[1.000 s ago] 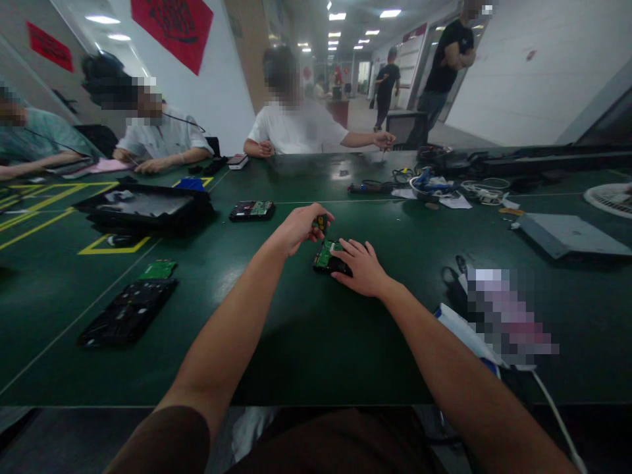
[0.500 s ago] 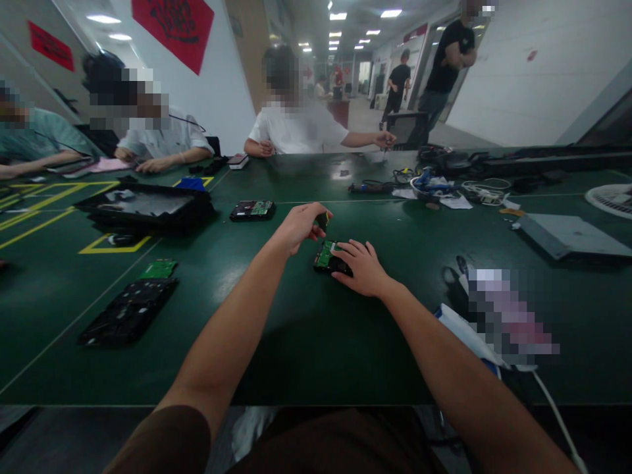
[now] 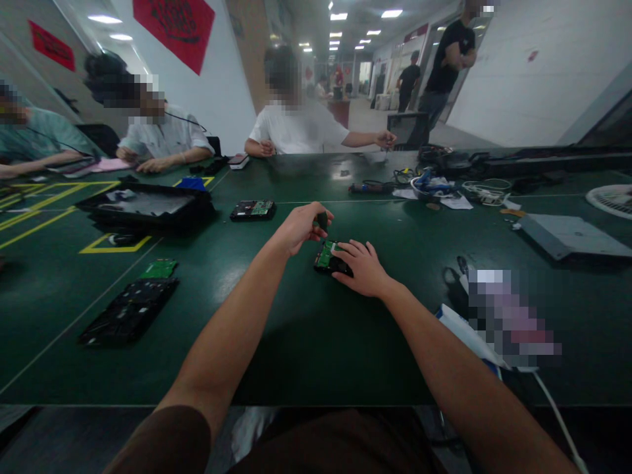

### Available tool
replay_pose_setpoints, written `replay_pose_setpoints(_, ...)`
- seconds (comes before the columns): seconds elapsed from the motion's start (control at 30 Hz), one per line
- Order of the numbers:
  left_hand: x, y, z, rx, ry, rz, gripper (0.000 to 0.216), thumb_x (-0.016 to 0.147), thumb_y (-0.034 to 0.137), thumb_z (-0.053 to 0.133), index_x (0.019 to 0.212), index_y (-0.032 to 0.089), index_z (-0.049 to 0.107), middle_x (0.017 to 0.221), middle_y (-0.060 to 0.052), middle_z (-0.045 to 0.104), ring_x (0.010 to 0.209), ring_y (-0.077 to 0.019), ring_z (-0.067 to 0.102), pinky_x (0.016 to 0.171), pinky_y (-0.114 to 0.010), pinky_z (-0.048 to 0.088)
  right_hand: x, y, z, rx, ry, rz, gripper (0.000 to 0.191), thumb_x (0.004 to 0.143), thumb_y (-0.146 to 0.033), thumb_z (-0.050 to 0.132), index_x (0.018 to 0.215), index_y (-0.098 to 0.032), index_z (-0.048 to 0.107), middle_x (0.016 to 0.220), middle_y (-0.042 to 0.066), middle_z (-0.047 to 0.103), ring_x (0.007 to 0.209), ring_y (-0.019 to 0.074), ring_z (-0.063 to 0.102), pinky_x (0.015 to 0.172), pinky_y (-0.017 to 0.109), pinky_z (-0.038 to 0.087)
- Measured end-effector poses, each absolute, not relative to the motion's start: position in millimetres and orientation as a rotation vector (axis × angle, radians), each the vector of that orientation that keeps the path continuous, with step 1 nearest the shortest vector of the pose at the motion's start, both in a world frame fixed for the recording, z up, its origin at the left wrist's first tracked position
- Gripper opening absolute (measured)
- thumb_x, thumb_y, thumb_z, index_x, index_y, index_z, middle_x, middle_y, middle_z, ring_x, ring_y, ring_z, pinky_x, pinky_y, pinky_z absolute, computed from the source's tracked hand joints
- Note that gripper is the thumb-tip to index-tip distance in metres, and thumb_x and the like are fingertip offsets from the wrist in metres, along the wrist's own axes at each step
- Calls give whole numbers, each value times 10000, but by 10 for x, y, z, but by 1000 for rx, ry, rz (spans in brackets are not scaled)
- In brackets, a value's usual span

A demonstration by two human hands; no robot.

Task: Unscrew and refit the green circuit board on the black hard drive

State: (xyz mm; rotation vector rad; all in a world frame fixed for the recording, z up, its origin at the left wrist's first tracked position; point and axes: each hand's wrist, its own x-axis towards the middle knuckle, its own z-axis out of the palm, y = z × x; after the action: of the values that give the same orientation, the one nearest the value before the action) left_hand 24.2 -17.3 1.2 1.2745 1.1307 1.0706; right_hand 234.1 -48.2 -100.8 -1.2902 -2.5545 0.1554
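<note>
A hard drive (image 3: 326, 258) lies on the table in front of me, its green circuit board facing up. My right hand (image 3: 363, 266) is laid over its right part, fingers across the top and thumb at the near edge, holding it against the table. Just above the drive's far left corner, my left hand (image 3: 307, 227) is closed round a dark-handled tool that looks like a screwdriver (image 3: 322, 221). The fingers and the angle hide its tip, so I cannot tell whether it touches the drive.
Another drive (image 3: 253, 210) lies farther back. At left are a black drive casing (image 3: 129, 311), a loose green board (image 3: 160, 268) and a black tray (image 3: 143, 205). Cables (image 3: 434, 184), a grey metal box (image 3: 575, 237) and a white packet (image 3: 467, 336) lie right. People sit opposite.
My hands and the drive stay in place. The dark tool in my left hand appears slightly turned, its coloured mark no longer showing. A person in the background has walked a little rightward.
</note>
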Motion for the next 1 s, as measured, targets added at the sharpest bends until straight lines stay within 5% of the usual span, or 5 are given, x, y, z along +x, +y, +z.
replay_pose_setpoints(1.0, 255, -206, 20, 1259, 1085, 1048, 252, 851, 370, 601, 997, 167, 635, 956, -111, 746, 558, -141, 654, 475, -237, 442, 2334, -481, -1023, -1280, -2545, 134, 613, 962, -565, 558, 1516, -312, 492, 1641, 62, 394, 1530, 395, 261, 1223, 685, 142)
